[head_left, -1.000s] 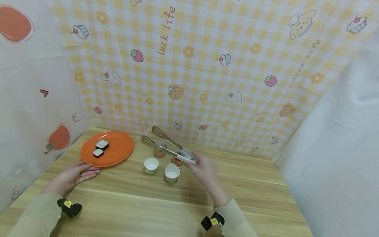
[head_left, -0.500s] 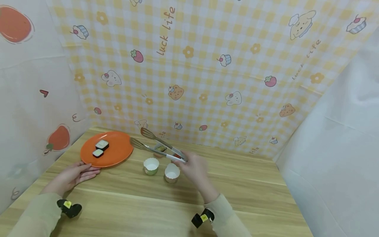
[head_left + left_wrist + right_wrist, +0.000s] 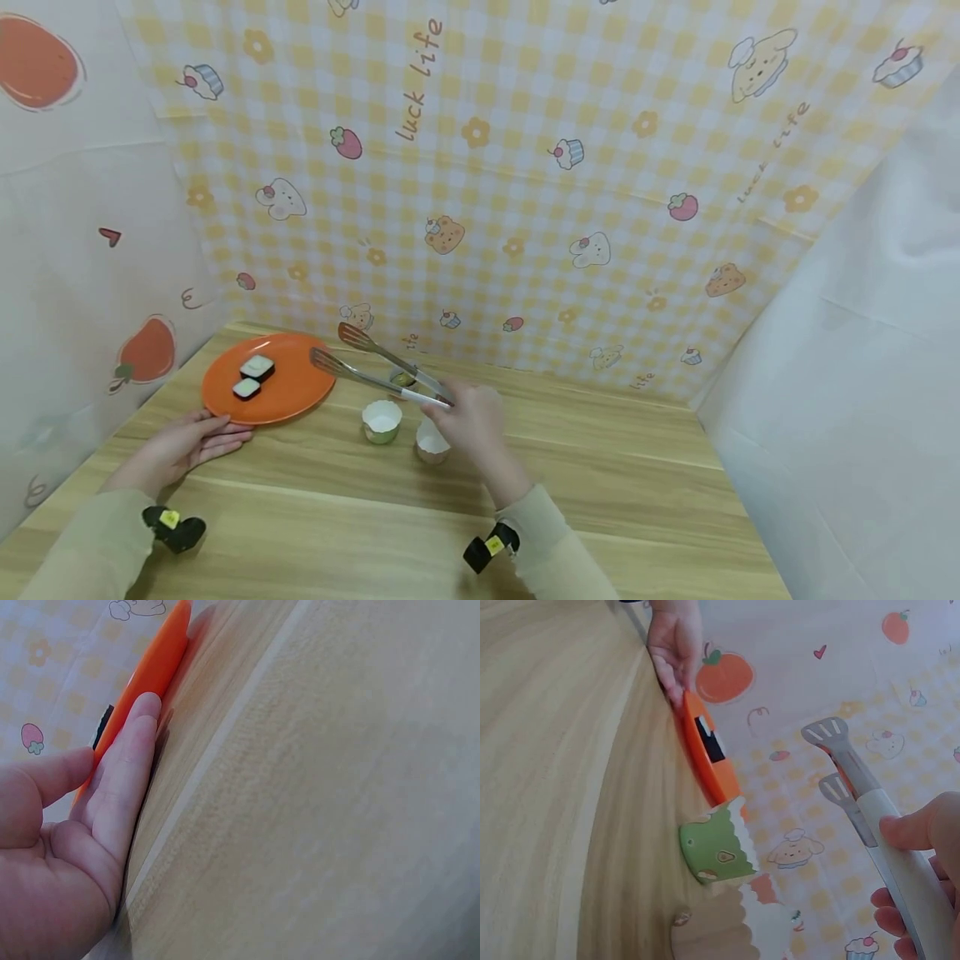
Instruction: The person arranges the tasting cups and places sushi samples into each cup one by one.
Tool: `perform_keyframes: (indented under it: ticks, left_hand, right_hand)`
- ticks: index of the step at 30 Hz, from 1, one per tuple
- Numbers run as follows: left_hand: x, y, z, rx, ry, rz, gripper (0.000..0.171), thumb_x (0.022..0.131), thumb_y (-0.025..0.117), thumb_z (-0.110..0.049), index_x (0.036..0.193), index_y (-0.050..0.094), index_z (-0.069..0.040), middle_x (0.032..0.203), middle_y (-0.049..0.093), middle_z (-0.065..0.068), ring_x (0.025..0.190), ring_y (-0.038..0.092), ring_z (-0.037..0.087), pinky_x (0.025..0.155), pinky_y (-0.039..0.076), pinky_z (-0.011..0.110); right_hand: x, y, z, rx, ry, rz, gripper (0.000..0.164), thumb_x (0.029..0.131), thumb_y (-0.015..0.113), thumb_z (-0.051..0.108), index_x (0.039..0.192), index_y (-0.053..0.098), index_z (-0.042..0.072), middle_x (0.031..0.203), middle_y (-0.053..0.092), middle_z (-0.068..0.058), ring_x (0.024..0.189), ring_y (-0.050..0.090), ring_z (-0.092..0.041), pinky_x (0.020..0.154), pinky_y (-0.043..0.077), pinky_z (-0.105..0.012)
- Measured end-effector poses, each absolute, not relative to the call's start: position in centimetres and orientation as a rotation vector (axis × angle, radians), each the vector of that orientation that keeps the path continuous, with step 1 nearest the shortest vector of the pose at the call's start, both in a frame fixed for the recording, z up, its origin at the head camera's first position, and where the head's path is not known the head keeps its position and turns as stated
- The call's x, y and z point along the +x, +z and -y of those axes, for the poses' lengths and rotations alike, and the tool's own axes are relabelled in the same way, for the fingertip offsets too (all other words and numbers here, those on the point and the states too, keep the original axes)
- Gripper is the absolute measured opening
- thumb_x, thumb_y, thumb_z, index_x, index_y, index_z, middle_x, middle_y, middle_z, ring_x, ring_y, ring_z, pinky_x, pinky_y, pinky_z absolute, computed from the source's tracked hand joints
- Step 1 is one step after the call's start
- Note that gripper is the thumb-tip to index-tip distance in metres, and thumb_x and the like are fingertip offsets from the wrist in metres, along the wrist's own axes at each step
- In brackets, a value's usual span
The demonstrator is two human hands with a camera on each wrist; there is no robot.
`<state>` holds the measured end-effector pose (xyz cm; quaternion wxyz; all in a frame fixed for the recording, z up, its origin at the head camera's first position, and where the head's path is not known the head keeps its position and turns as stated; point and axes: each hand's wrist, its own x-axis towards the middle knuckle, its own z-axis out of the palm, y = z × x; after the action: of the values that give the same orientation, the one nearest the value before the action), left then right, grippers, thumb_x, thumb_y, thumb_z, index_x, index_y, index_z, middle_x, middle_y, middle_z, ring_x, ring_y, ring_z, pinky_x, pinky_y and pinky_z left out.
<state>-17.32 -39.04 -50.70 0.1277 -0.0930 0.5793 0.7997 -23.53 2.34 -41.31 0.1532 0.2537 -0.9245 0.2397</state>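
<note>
My left hand (image 3: 183, 446) holds the near rim of an orange plate (image 3: 303, 387), thumb on top and fingers under the edge in the left wrist view. Two sushi pieces (image 3: 257, 367) with dark wrapping and pale tops sit side by side on that plate. In my right hand (image 3: 474, 425) is a pair of metal tongs (image 3: 904, 862) with white handles, gripped around the middle. The slotted tips (image 3: 327, 361) stand apart with nothing between them, raised near the plate's right edge. Two white-lined paper cups, one green (image 3: 381, 422) and one brownish (image 3: 431, 444), stand below the tongs.
Behind the tongs another cup (image 3: 403, 379) with something greenish in it is partly covered. The right hand hides what lies further behind it. A yellow checked cloth (image 3: 525, 208) hangs along the back of the wooden table (image 3: 360, 533).
My right hand has carried the spread tongs leftward, bringing their tips up to the plate's right edge. The left hand, plate and sushi have stayed where they were.
</note>
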Motion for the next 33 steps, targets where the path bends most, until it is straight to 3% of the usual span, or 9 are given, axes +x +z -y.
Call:
perform_keyframes:
  ticks: [4,9,18,25,33]
  left_hand:
    - [-17.4,-50.8,39.1,-0.275,2.324,-1.686,0.045,0.105,0.033,-0.008,0.137,0.011,0.016,0.095,0.069,0.010,0.090,0.069,0.020,0.088,0.053,0.038]
    - [-17.4,-50.9,39.1,-0.268,2.325,-1.678,0.045,0.105,0.033,-0.008,0.137,0.011,0.016,0.095,0.070,0.010,0.090,0.069,0.020,0.088,0.054,0.038]
    - [-17.3,-50.5,38.9,-0.252,2.330,-1.677,0.049,0.105,0.036,-0.008,0.137,0.009,0.017,0.095,0.069,0.010,0.090,0.069,0.021,0.088,0.054,0.037]
    - [-17.3,-50.5,38.9,-0.261,2.335,-1.667,0.047,0.104,0.036,-0.008,0.137,0.011,0.015,0.095,0.070,0.010,0.091,0.069,0.021,0.088,0.054,0.037]
    - [-17.4,-50.6,39.1,-0.260,2.327,-1.668,0.041,0.105,0.035,-0.008,0.135,0.016,0.013,0.095,0.070,0.009,0.091,0.069,0.020,0.088,0.054,0.037]
  right_hand:
    - [-23.5,-41.8,-1.5,0.711,0.746,2.697,0.041,0.085,0.073,0.038,0.115,0.069,0.011,0.087,0.070,0.001,0.068,0.063,-0.010,0.048,0.047,-0.020]
    - [-23.5,-42.2,-0.5,0.712,0.707,2.692,0.044,0.084,0.073,0.040,0.117,0.068,0.011,0.086,0.069,0.001,0.062,0.058,-0.008,0.044,0.043,-0.018]
    - [-23.7,-42.2,1.3,0.632,0.716,2.734,0.046,0.084,0.072,0.045,0.118,0.068,0.015,0.096,0.071,0.003,0.081,0.063,-0.014,0.061,0.049,-0.027]
    - [-23.9,-42.3,2.5,0.634,0.672,2.757,0.045,0.084,0.071,0.047,0.118,0.068,0.017,0.093,0.071,0.005,0.063,0.055,-0.005,0.052,0.043,-0.023]
    - [-24.3,-42.3,3.5,0.629,0.679,2.756,0.028,0.084,0.071,0.047,0.098,0.071,0.022,0.073,0.061,0.013,0.058,0.051,-0.006,0.051,0.040,-0.028]
